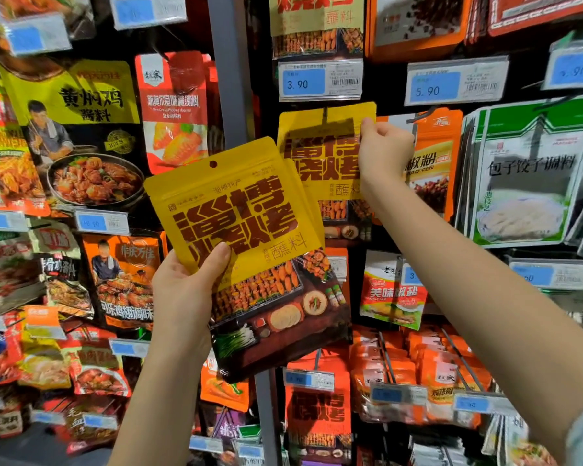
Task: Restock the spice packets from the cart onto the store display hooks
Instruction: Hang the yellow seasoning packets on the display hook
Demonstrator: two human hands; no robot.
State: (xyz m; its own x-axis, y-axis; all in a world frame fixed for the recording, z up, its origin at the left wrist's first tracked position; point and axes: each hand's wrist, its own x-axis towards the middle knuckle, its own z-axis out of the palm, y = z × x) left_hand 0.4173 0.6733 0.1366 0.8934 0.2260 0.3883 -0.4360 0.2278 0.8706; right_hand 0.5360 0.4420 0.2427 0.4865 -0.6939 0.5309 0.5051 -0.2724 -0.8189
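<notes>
Hanging step in hand, apparently: pinching the top right corner of a flat yellow plastic spice packet (320,156) with the right hand (384,149), upper centre of the frame, seemingly threaded on the thin metal display hook (324,114). Gripping a small stack of matching yellow packets (239,223) by the lower left edge with the left hand (182,287), centre frame. Next, likely: release, then line up a punch hole with that hook. No cart in view; orange packets (431,163) hanging just right.

A shop; spice packets (320,156) hang on display hooks (386,353); printed price tags (320,80) above them.
</notes>
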